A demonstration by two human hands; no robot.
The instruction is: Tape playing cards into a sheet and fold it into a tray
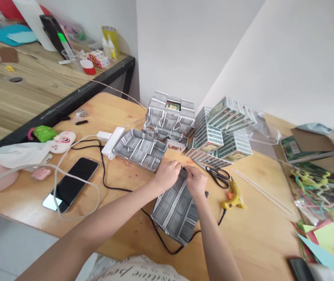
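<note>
While the grey patterned card piece [174, 212] sits over the worktop [257, 238], near its front edge, left hand [168, 174] and right hand [196, 181] each close a pinching grip on its far end; scissors [218, 176] and glue gun [234, 198] flank the right, wood showing beyond.

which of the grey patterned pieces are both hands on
The nearest piece, its far end at the left hand and right hand; the tray-shaped piece lies farther left, the tallest piece behind.

Left grip [168, 174] and right grip [196, 181] at grey patterned panel [174, 210], lower centre, yellow glue gun [234, 198] at right, phone [73, 185] lower left
</note>
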